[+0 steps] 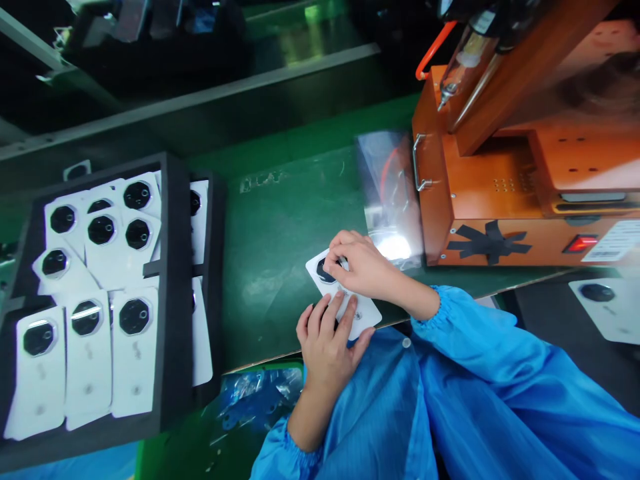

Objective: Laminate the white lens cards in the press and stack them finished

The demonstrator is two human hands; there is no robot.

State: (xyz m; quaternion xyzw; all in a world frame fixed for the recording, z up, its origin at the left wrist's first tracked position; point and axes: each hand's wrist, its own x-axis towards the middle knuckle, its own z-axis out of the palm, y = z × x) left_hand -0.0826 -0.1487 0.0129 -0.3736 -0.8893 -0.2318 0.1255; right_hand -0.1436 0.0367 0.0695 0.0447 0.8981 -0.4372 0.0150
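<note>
A white panel (367, 313) with a dark octagonal camera area lies on the green table near its front edge. My left hand (327, 337) rests on the panel's lower part, fingers spread and pressing it. Over the dark octagon is my right hand (353, 263), its thumb and index finger pinched together at the octagon's edge. Whatever is between those fingertips is too small to make out.
At the left, a black foam tray (173, 287) holds several white panels (135, 360). An orange machine (435, 173) stands at the right, with clear plastic sheets (387, 193) beside it. Another white panel (617, 310) lies far right. Below the table edge sits a green bin (185, 447).
</note>
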